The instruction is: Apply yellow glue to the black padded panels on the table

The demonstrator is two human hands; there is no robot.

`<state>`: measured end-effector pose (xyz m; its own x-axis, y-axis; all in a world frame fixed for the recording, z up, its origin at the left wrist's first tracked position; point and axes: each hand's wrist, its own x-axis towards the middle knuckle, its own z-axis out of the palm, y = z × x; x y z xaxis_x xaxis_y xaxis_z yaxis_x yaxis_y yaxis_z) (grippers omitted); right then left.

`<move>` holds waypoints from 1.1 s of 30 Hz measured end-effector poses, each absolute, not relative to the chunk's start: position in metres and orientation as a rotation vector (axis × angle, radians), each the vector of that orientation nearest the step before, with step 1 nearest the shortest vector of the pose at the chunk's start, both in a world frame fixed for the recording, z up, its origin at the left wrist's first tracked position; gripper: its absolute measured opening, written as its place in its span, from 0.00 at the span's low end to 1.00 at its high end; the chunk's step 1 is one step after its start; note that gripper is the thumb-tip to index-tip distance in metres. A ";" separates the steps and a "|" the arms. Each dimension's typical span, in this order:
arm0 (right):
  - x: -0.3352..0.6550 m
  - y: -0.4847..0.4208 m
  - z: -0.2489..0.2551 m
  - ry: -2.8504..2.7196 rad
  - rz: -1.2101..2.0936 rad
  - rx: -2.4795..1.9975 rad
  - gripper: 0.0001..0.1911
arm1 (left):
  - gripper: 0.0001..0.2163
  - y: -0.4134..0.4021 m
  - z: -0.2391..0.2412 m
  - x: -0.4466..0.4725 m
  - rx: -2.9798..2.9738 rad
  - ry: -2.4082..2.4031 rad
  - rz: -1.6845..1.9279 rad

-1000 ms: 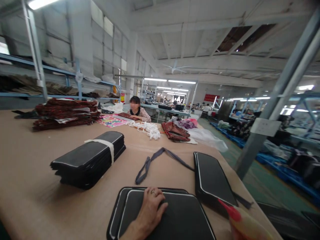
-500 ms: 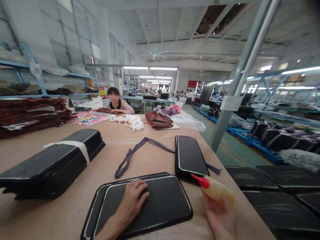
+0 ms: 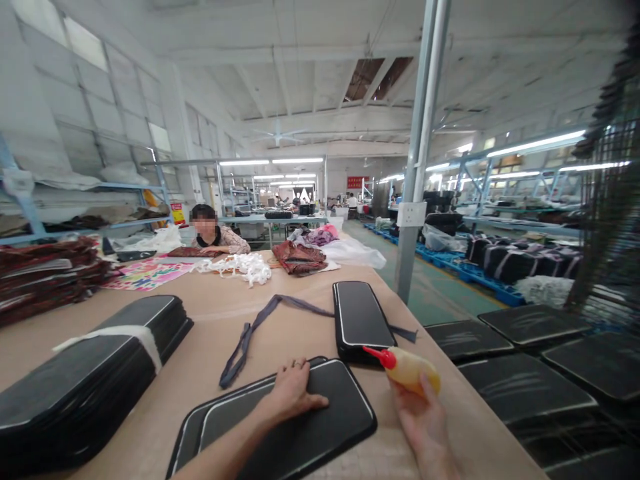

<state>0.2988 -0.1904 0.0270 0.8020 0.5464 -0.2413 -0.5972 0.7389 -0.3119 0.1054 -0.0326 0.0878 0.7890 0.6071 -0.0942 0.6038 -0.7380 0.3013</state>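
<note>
My left hand (image 3: 293, 395) lies flat, fingers spread, on a black panel with white piping (image 3: 330, 413) that rests on a second like panel near the table's front edge. My right hand (image 3: 425, 427) grips a yellow squeeze bottle with a red nozzle (image 3: 407, 368), held to the right of the panel, nozzle pointing left. Behind the nozzle, a smaller stack of black panels (image 3: 361, 319) sits on the table.
A tied bundle of black panels (image 3: 85, 367) lies at left, a grey strap (image 3: 260, 323) in the middle. A seated person (image 3: 213, 233) works at the far end. A steel post (image 3: 417, 173) and black panels on racks (image 3: 530, 373) stand to the right.
The view has swung right and lowered. My right hand with the bottle has risen into view beside the panel. My left hand stays on the panel.
</note>
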 end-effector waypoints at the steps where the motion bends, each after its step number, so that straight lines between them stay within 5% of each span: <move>1: 0.299 -0.190 0.027 0.134 0.630 -0.387 0.19 | 0.37 -0.030 0.085 0.108 2.664 0.935 0.017; 16: 0.302 -0.191 0.023 0.074 0.631 -0.467 0.22 | 0.22 -0.046 0.105 0.105 2.370 0.962 0.178; 28: 0.294 -0.195 0.025 0.012 0.646 -0.519 0.22 | 0.05 -0.098 0.219 0.031 2.599 0.093 0.117; 33: 0.279 -0.204 0.032 0.022 0.640 -0.534 0.23 | 0.07 -0.107 0.174 0.015 2.916 -0.277 -0.070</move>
